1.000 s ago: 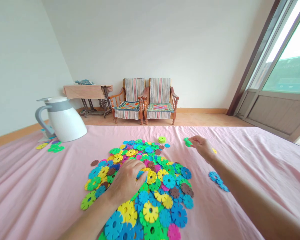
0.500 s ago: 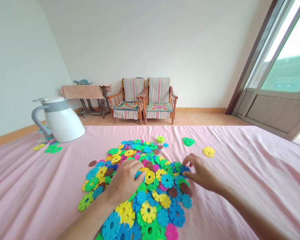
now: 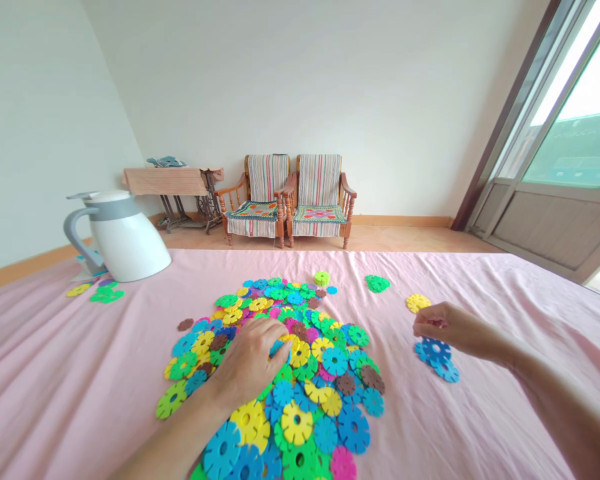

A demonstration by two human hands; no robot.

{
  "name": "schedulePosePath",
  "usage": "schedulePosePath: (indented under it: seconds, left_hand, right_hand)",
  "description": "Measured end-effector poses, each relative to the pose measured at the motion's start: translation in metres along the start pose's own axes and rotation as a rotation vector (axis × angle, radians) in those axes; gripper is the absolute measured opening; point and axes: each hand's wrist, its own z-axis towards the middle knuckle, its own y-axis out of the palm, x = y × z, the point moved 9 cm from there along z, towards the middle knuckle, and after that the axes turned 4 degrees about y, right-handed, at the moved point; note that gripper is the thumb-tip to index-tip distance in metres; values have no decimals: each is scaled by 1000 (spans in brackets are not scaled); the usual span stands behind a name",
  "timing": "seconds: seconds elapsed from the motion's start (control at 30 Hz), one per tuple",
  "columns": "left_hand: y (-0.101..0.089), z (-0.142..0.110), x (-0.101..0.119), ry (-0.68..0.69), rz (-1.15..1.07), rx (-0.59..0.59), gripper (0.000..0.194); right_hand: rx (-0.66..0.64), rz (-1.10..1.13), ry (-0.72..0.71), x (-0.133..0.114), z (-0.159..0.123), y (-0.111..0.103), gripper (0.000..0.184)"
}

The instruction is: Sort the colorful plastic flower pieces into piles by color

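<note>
My left grip (image 3: 254, 350) rests on the heap of notched discs (image 3: 305, 368), and I cannot tell whether it grasps one; right of the heap, my right grip (image 3: 445, 325) curls inward by blue discs (image 3: 447, 371), any contents hidden; yellow discs (image 3: 418, 303) also lie right of the heap.

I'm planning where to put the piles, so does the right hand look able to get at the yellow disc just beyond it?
Probably yes: the right hand is close by, the yellow disc is largely uncovered, and the blue discs lie on its nearer side.
</note>
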Motion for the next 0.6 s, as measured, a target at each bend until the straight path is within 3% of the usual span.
schedulePosePath:
  seconds: [0.13,0.37,0.47,0.6]
  left_hand:
    - [0,0,0,7,4,-3,14]
    - [2,-1,-1,26,13,-4,14]
    - [2,-1,-1,29,7,3,13]
    - [0,-1,0,42,1,21,14]
  right_hand:
    - [125,-2,-60,-13,2,0,26]
    - [173,62,-286,-69,2,54,27]
    - [159,11,-314,-75,2,66,25]
    - [171,25,-265,-72,2,65,13]
